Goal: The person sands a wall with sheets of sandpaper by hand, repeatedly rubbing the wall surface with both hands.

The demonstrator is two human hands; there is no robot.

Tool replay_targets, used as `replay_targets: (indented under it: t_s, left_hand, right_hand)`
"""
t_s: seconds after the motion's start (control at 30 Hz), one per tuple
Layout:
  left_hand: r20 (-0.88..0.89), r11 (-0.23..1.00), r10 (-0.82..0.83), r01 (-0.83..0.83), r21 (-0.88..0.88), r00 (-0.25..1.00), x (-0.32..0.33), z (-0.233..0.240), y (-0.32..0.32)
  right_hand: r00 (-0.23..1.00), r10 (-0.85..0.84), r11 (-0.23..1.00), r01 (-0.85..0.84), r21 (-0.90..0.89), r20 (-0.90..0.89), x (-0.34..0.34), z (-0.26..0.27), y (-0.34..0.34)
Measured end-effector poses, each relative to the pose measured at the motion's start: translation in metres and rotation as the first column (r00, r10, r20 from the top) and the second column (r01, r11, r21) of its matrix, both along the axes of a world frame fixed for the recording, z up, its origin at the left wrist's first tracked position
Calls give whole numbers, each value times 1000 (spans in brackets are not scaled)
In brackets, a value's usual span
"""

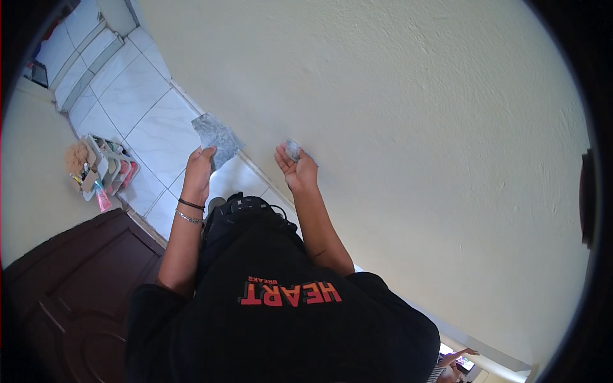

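My left hand (198, 165) pinches the lower edge of a thin grey sheet with a mottled surface (218, 139), its thumb on top. The sheet has an uneven outline and is held over the tiled floor. To the right of it, my right hand (298, 167) is palm up in front of the cream wall, thumb pressed on a smaller grey mottled piece (292, 150). Part of that piece lies hidden under the thumb, and a corner shows beyond it. The two pieces are apart. What they are made of I cannot tell.
A plastic rack (115, 165) with bottles and tubes stands at the left, near a brown panelled door (91, 282). A textured cream wall (421, 143) fills the right side. Beyond the white floor tiles (158, 129) is a step (88, 72). At the lower right, another person's arm (457, 356) shows.
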State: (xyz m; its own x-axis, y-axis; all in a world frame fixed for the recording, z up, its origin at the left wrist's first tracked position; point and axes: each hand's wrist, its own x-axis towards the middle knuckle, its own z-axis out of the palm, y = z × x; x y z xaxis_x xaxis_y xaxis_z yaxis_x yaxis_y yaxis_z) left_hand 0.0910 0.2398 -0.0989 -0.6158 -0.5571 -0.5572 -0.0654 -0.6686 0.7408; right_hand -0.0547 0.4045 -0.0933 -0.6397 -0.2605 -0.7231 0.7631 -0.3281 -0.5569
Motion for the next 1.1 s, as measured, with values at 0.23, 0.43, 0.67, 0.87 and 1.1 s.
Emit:
replay_targets:
  t_s: [0.23, 0.43, 0.67, 0.87, 1.1]
  left_hand:
    - [20, 998, -50, 50, -33, 999, -4, -1, 2]
    - [29, 999, -28, 30, -41, 999, 0, -4, 2]
    - [-13, 1000, 26, -27, -17, 1000, 4, -2, 4]
    - [-16, 999, -18, 17, -47, 1000, 12, -20, -2]
    - [-349, 812, -546, 583, 1, 761, -2, 32, 38]
  right_hand:
    - [1000, -24, 996, 25, -83, 19, 0, -14, -1]
    - [999, -12, 1000, 11, -29, -43, 1, -7, 2]
    - [998, 37, 999, -37, -4, -48, -8, -5, 3]
    - [997, 71, 997, -71, 18, -12, -15, -32, 15]
    - [690, 625, 772, -618, 153, -364, 22, 46, 61]
